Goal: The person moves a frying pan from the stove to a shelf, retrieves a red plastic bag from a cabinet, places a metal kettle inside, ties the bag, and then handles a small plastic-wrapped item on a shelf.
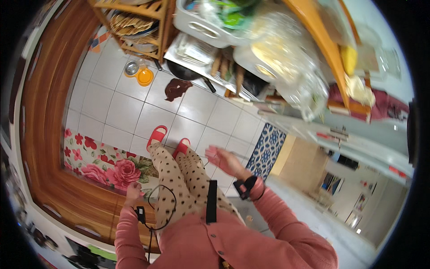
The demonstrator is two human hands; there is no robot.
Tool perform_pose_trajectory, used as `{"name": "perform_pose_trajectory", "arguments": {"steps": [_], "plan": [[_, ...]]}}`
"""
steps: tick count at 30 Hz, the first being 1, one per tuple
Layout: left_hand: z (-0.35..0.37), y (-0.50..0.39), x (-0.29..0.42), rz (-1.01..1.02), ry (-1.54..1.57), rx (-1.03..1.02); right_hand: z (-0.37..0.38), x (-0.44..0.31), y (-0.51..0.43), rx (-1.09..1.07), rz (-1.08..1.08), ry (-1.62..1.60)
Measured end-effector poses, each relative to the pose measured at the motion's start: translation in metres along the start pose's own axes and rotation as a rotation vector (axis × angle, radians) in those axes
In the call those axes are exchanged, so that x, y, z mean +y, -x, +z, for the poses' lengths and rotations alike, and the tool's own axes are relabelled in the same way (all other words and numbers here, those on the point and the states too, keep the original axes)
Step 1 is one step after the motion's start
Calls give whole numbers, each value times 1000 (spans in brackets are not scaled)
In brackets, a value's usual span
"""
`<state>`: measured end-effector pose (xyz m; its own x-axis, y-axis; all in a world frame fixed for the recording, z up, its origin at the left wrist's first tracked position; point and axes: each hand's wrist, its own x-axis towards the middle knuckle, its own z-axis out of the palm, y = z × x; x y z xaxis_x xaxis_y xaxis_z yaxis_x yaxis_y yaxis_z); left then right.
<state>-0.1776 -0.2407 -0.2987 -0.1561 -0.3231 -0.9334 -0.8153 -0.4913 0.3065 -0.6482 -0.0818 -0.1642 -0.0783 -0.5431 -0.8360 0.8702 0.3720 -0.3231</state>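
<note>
My right hand (223, 160) is held out over the tiled floor (151, 117), palm exposed and nothing in it. My left hand (133, 191) hangs low beside my leg, near the floral mat (114, 171), with its fingers curled; whether they hold anything is too small to tell. A black strapped device (247, 187) sits on my right wrist, and a black box (140, 214) with a looping cable (174, 198) is at the left. Red slippers (157, 137) are on my feet. Ahead on the tiles lies a dark brown patch (177, 89), a spill or a flat piece; I cannot tell which.
Wooden cabinets (43, 134) run along the left. An orange pet bowl (145, 77) stands near a slatted wooden rack (129, 10). White bins (201, 30), plastic bags (285, 60) and a black pan (183, 70) crowd the shelving ahead. A blue patterned mat (267, 151) lies by a doorway.
</note>
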Motion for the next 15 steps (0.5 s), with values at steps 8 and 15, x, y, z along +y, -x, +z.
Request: {"name": "perform_pose_trajectory", "arguments": {"steps": [8, 15], "plan": [[-162, -32, 56, 8, -238, 95, 97, -93, 159, -342, -298, -543], [-177, -53, 224, 246, -286, 181, 41, -47, 219, 318, -822, 74]]}}
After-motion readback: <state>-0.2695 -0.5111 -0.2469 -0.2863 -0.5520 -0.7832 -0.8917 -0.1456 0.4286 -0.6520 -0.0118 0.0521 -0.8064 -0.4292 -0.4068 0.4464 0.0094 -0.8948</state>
